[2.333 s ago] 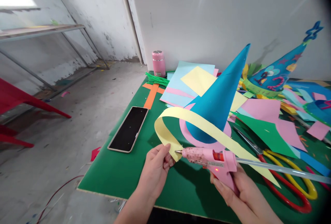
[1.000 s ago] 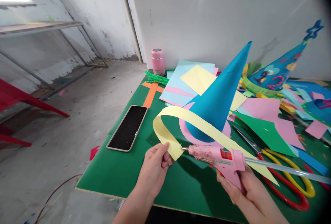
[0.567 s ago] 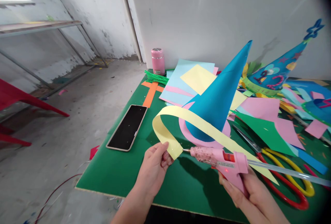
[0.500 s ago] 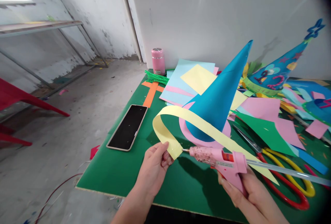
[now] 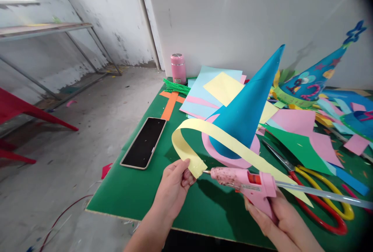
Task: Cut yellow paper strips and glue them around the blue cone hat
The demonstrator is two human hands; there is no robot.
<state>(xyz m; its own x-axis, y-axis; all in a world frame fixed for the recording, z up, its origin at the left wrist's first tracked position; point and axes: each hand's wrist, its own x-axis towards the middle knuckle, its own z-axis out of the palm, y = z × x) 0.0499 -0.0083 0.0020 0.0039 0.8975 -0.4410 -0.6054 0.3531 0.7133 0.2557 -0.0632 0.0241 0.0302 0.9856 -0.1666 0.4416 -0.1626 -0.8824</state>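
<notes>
Between thumb and fingers, my left hand (image 5: 176,184) pinches one end of a yellow paper strip (image 5: 201,125). The strip curls up and arches over to the right, its far end passing behind the glue gun. My right hand (image 5: 276,217) grips a pink hot glue gun (image 5: 244,180) by its handle. Its metal nozzle is at the held end of the strip, where a little clear glue shows. A long clear glue stick (image 5: 317,192) sticks out of the gun's rear. Just beyond stands a blue paper cone hat (image 5: 247,108) with a pink brim (image 5: 207,143).
A phone (image 5: 144,142) lies left on the green table (image 5: 116,195). Scissors (image 5: 317,193) with red and yellow handles lie right, beside coloured paper (image 5: 297,122). A decorated cone hat (image 5: 311,75), pink flask (image 5: 178,68) and green pipe cleaners (image 5: 176,87) stand or lie behind.
The glue gun has shifted slightly left and down, its nozzle moving along the strip's end toward the lower corner. My left hand stays nearly still, still pinching the strip.
</notes>
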